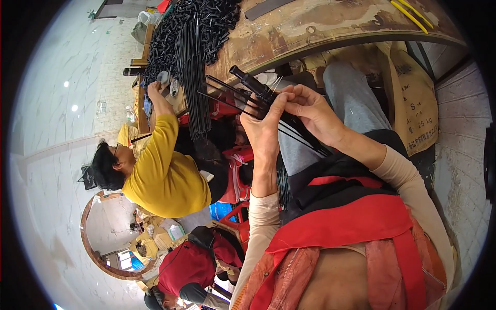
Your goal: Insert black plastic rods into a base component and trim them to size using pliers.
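My left hand [262,124] is closed around what looks like a black umbrella frame [253,82], a thick ribbed tube with several thin black rods beside it. The tube's end points up toward the table edge, and the rods run back over my lap. My right hand [316,114] meets the left thumb at the frame, its thumb and fingertips pinched together. Whatever sits in that pinch is too small to make out. Thin pale wires [277,81] show just above the fingers.
A worn wooden table [310,31] lies ahead, heaped with small black parts [201,26] and a bundle of long black rods [192,77]. Yellow handles [411,15] lie far right. A person in yellow [165,170] works at left, another in dark red [188,266] behind. A sack [413,103] stands right.
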{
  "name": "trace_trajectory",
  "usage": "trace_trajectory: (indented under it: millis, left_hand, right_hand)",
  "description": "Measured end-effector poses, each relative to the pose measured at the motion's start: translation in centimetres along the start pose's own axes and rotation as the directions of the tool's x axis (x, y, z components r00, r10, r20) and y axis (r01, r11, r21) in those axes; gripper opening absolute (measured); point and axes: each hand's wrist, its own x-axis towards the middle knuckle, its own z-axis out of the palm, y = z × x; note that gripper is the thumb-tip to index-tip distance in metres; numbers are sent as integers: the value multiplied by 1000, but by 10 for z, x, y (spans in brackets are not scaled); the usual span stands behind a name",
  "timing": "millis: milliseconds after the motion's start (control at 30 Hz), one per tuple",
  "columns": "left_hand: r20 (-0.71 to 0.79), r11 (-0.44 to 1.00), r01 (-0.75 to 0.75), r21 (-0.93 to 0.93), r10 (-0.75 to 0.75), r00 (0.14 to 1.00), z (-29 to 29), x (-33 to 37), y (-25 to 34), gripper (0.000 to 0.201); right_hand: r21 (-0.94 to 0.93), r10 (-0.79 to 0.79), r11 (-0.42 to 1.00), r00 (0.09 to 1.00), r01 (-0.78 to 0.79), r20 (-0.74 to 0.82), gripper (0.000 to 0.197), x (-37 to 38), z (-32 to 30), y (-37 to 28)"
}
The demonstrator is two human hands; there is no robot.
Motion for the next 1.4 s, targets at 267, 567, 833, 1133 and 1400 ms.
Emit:
trace_trajectory:
  millis: [267, 567, 833, 1133, 1400]
  left_hand:
    - [50, 944, -35, 328, 19, 999, 3, -5, 6, 27]
    - [144, 866, -129, 483, 67, 987, 2, -9, 5, 30]
    - [42, 901, -172, 399, 170, 985, 22, -8, -5, 23]
    - [130, 932, -102, 349, 60, 990, 20, -4, -6, 25]
    - [302, 904, 179, -388, -59, 951, 36, -3, -31, 37]
  right_hand:
    - [-249, 150, 958, 988, -140, 24, 36, -8, 0, -1]
    - [-153, 170, 974, 985, -164, 23, 35, -16, 9, -9]
    - [-72, 196, 978, 980, -193, 35, 33, -18, 8, -25]
    - [-816, 121, 548, 982, -185, -142, 30, -53, -7, -55]
    - [-544, -448, -825, 766, -155, 461, 34, -9, -39, -258]
